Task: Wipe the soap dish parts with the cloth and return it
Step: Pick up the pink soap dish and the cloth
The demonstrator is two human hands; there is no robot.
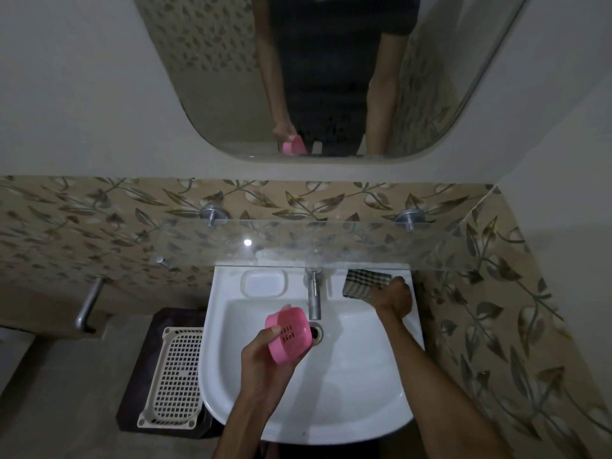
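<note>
I see the left hand (265,354) gripping the pink soap dish (288,334) over the sink (347,392), while the right hand (392,298) closes on the checked cloth (362,279) at the back rim. I'd lift the cloth cleanly, clear of the tap (314,298), then wipe inside the slots.

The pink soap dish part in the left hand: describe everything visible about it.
The pink soap dish part looks like glossy moulded plastic, an oval tray with a shallow raised wall and rounded corners. Its floor has a small group of drain slots near the middle. It is tilted, open side facing the camera, held above the white sink just left of the drain hole. The left hand grips it from below, thumb on the near rim. Its reflection shows in the mirror.
</note>
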